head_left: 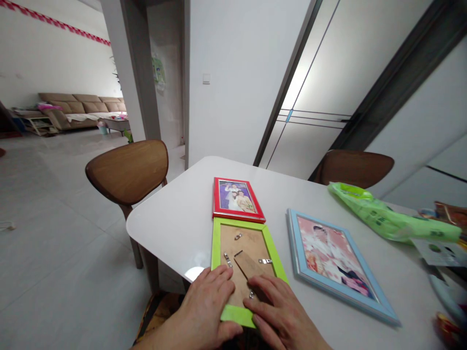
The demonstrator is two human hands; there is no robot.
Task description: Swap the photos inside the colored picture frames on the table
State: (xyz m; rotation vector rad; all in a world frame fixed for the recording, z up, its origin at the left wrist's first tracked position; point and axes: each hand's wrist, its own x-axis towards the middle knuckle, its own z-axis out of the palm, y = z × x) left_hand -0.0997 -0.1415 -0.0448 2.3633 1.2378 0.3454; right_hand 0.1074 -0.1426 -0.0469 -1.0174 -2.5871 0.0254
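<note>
A lime-green picture frame lies face down at the near table edge, its brown backing board uppermost. Small metal clips sit around the board, and a narrow stand leg lies against its middle. My left hand grips the frame's left side, fingers over the rim and thumb by the lower edge. On the lower right, my right hand holds the frame, its fingers bent over the board beside the bottom metal clip. My right fingertips partly hide that corner.
A red picture frame touches the green one's far end. To the right lies a light-blue picture frame, photo up. Beyond it are a green plastic bag and assorted items. Wooden chairs stand around the white table.
</note>
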